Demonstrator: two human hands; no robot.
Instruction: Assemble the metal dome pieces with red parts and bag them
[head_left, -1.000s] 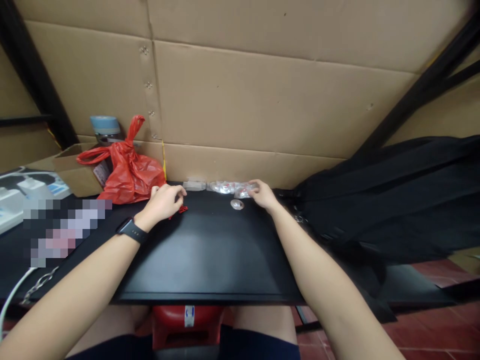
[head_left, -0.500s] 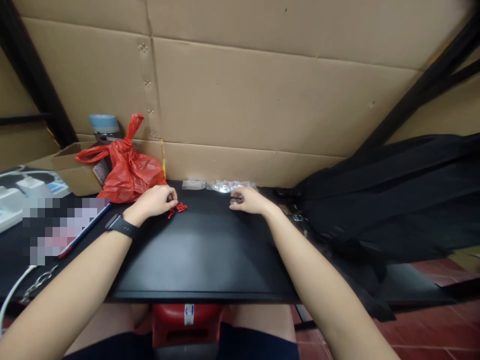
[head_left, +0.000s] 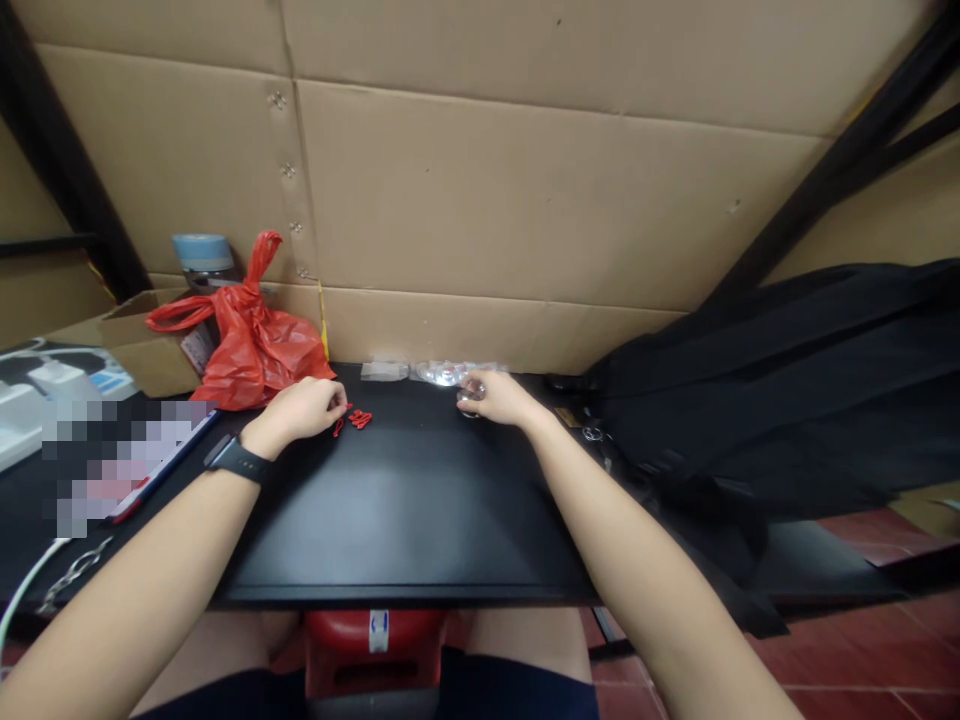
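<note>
Both my forearms reach forward, angled inward. My left hand point(head_left: 310, 408) is low, fingers curled and thumb near the fingertips; my right hand point(head_left: 499, 397) has bent fingers, perhaps pinching, though the small view leaves that unclear.

A black table point(head_left: 405, 520) bears a knotted red plastic bag point(head_left: 262, 350).

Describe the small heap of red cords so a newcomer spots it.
On the black tabletop, find the large knotted red plastic bag. To its right, just past the bare left hand, lies the small heap of thin red cords. It is bunched, unlike the short red strand to its left.
</note>
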